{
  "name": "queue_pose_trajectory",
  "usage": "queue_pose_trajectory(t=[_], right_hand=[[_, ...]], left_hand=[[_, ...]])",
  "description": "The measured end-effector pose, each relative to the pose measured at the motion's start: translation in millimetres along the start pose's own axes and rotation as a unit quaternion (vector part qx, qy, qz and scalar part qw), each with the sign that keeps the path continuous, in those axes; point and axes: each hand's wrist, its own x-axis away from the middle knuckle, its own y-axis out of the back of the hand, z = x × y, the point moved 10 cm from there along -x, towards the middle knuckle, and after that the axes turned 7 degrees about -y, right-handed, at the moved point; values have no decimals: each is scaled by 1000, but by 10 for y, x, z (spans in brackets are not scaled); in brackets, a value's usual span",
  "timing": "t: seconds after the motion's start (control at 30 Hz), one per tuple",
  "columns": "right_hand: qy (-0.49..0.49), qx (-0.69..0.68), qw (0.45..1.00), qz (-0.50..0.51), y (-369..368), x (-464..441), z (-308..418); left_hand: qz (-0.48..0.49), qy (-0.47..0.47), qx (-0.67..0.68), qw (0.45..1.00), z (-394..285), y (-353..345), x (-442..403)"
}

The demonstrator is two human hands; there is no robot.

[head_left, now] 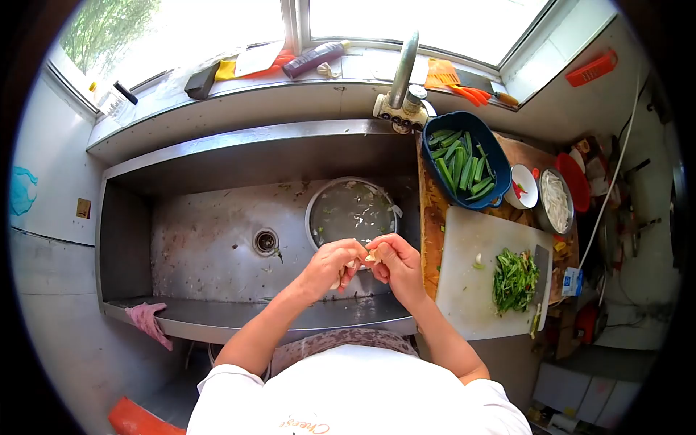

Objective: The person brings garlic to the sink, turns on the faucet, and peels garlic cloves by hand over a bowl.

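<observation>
Over the near edge of a round metal basin [313, 210], my two hands meet fingertip to fingertip. My right hand [400, 267] pinches a small whitish garlic clove [372, 257]. The fingers of my left hand [330, 267] are curled and closed against it, with something pale partly hidden in them. Cloudy water with floating pale scraps and green bits fills the basin, which stands in the steel sink [203, 225]. On the white cutting board [464, 304] to the right lie another peeled clove [478, 260] and a heap of chopped greens [516, 281].
A faucet [404, 80] rises behind the sink. Right of it are a blue basket [433, 163] of cut okra, a white bowl [528, 181] and a metal bowl of white shreds [557, 203]. A knife [539, 272] lies on the board. A pink cloth [147, 322] hangs over the sink's front edge.
</observation>
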Motion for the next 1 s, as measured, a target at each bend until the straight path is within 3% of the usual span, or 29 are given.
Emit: queue_pose_trajectory(t=[0.1,0.37,0.47,0.57,0.67,0.73,0.77,1.0], right_hand=[[11,41,999,-6,-8,3,-2],[30,81,996,-30,28,-15,23],[154,206,966,12,-89,6,254],[210,261,942,21,-113,38,343],[149,134,979,22,-34,4,205],[58,-35,997,26,-20,-13,41],[11,-119,992,28,-32,-17,-53],[-45,-325,942,63,-44,-68,-135]], left_hand=[[-24,6,-89,996,-4,-1,8],[-68,8,-53,996,108,81,13],[-99,14,19,995,132,141,23],[-101,19,58,993,140,127,20],[-84,29,68,994,154,67,18],[-84,27,60,994,153,53,23],[-90,21,48,995,147,63,27],[-97,17,-79,992,231,200,84]])
